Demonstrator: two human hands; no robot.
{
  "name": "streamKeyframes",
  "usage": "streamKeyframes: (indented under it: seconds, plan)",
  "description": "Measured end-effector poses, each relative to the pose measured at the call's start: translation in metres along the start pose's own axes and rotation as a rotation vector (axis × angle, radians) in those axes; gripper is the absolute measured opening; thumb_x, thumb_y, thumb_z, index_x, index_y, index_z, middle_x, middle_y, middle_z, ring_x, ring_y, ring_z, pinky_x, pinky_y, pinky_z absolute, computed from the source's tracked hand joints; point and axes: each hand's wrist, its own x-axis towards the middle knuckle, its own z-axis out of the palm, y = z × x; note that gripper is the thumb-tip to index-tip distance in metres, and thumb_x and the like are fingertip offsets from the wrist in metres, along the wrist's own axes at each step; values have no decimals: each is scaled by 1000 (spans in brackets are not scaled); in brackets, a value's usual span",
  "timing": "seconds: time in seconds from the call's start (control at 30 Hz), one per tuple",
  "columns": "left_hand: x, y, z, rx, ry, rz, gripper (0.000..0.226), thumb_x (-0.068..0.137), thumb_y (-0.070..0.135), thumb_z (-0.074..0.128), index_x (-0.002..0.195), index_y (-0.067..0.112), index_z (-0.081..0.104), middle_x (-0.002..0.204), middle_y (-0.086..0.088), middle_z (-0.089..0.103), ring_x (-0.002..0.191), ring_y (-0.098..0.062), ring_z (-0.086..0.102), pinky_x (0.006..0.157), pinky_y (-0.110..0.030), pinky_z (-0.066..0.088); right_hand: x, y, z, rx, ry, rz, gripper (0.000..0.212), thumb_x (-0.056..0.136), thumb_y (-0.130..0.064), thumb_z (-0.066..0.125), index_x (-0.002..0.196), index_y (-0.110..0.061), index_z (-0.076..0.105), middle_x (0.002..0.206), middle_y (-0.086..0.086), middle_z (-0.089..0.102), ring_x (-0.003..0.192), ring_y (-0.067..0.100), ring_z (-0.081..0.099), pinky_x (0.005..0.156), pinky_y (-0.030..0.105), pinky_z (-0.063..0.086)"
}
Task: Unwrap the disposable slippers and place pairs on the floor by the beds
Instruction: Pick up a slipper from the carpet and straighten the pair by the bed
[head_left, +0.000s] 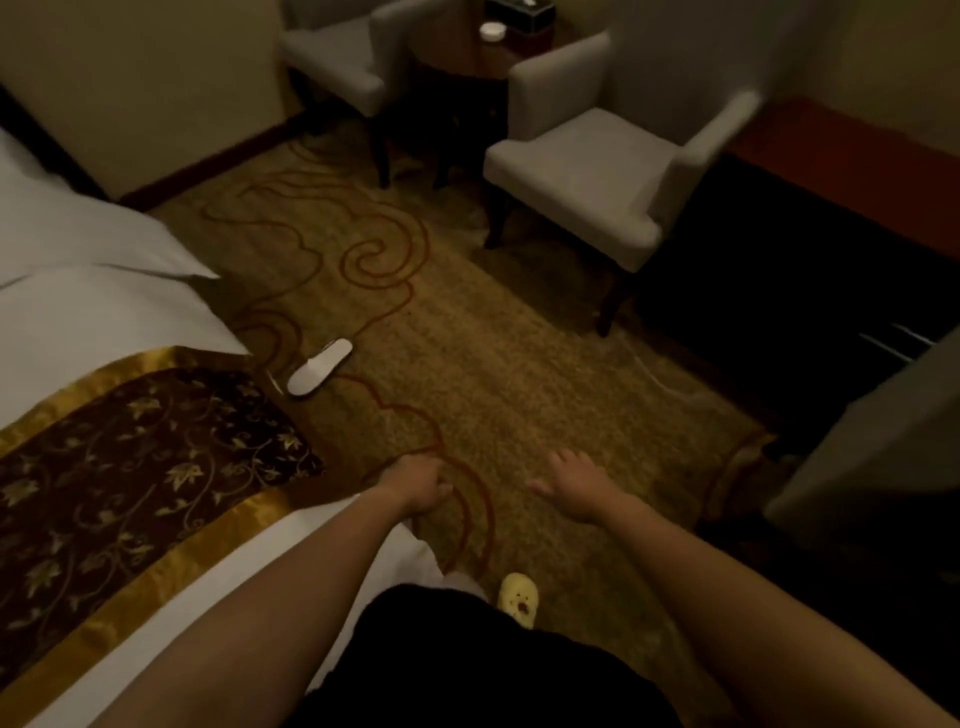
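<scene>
A white disposable slipper (319, 367) lies on the patterned carpet beside the bed (104, 312), its toe toward me. A second white sliver (274, 383) peeks out at the bed's edge just left of it; I cannot tell if it is the other slipper. My left hand (418, 480) is curled into a loose fist above the carpet near the bed's corner, with nothing visible in it. My right hand (574, 486) hovers palm down with fingers spread, holding nothing. Both hands are well short of the slipper.
The bed carries a brown and gold runner (130, 467). Two grey armchairs (597, 176) (337, 57) flank a small round table (457, 47) at the back. A dark cabinet (831, 249) stands on the right. My foot in a yellow slipper (518, 597) shows below.
</scene>
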Motion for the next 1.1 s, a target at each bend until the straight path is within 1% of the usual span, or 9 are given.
streamKeyframes:
  seconds: [0.1, 0.2, 0.3, 0.53, 0.63, 0.8, 0.9, 0.97, 1.1]
  plan:
    - [19, -10, -24, -28, -35, -62, 47, 94, 38, 44, 139, 23, 43, 142, -9, 48, 130, -32, 43, 108, -47, 38, 32, 3, -36, -24, -27, -45, 66, 91, -57, 33, 141, -13, 28, 146, 16, 33, 132, 36, 32, 108, 47, 30]
    - [43, -23, -44, -30, -90, -137, 46, 94, 39, 43, 137, 23, 45, 140, -11, 48, 129, -34, 42, 108, -49, 37, 66, -1, -65, -70, -64, -84, 70, 91, -59, 33, 144, -15, 23, 150, 15, 29, 135, 35, 28, 110, 47, 28]
    - [72, -31, -65, -44, -90, -188, 43, 94, 38, 41, 130, 17, 50, 137, -13, 49, 127, -34, 42, 105, -47, 40, 102, -9, -92, -82, -109, -127, 70, 91, -59, 33, 145, -15, 21, 152, 14, 26, 137, 34, 25, 111, 48, 25]
    - [164, -63, -124, -105, -79, -220, 51, 95, 39, 40, 139, 12, 40, 146, -15, 41, 133, -33, 39, 111, -40, 35, 211, -34, -175, -206, -130, -204, 70, 92, -58, 32, 146, -15, 19, 154, 12, 23, 139, 32, 23, 111, 47, 24]
    - [200, -85, -164, -148, -73, -227, 51, 96, 36, 41, 139, 10, 41, 147, -16, 40, 135, -32, 38, 113, -37, 32, 261, -51, -219, -259, -146, -209, 70, 92, -57, 32, 146, -14, 19, 154, 13, 23, 139, 33, 23, 111, 47, 24]
    - [243, -139, -232, -293, 42, -306, 45, 95, 35, 40, 133, 13, 49, 141, -14, 48, 129, -32, 44, 106, -38, 38, 345, -108, -283, -363, -142, -298, 67, 93, -54, 33, 144, -12, 23, 151, 14, 27, 137, 33, 26, 110, 47, 27]
    - [246, -170, -255, -351, 56, -351, 44, 94, 37, 40, 129, 13, 50, 139, -15, 49, 126, -33, 47, 106, -41, 40, 383, -158, -303, -367, -142, -371, 68, 92, -55, 34, 142, -10, 25, 149, 16, 30, 135, 35, 29, 110, 46, 28]
    - [249, -192, -269, -411, 63, -406, 46, 93, 41, 41, 130, 16, 50, 139, -14, 47, 127, -33, 46, 107, -44, 40, 408, -192, -315, -380, -166, -426, 70, 92, -56, 34, 144, -11, 22, 150, 16, 28, 137, 35, 27, 111, 46, 25]
    - [259, -229, -292, -519, 78, -528, 41, 94, 35, 40, 127, 15, 51, 137, -12, 49, 125, -30, 46, 105, -46, 41, 462, -250, -333, -442, -214, -538, 68, 92, -55, 36, 144, -12, 23, 150, 15, 29, 137, 35, 25, 113, 46, 24]
